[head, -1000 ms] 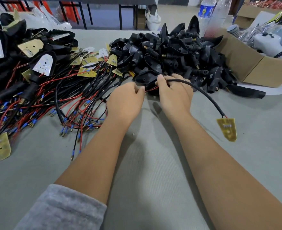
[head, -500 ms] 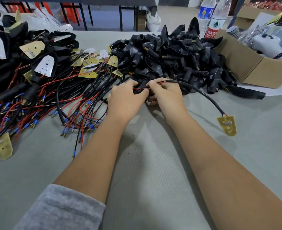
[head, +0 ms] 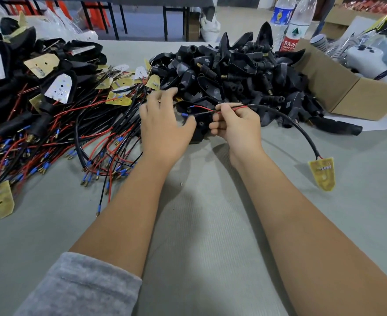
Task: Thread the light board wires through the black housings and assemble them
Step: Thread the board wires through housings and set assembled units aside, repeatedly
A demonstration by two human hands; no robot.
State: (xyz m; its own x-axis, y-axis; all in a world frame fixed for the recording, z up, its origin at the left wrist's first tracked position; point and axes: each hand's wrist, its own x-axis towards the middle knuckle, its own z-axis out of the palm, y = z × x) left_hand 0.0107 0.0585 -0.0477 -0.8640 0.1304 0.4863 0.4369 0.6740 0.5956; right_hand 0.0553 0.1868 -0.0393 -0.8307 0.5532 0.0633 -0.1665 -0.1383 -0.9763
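Head: right hand pinching wires

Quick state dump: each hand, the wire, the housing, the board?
Left hand: open, fingers spread, blurred, over the housing.
Right hand: pinches the wire.
Wire: red and black ends reach into the housing; not pulled through.
Housing: on the table between the hands.
Board: at the wire's far end, at the table, outside the housing.

Even, soft overhead light, moderately bright; faint shadows on the table just under both forearms. Left hand motion-blurred, right hand sharp. Wide-angle bending toward edges, far background beyond the hands soft
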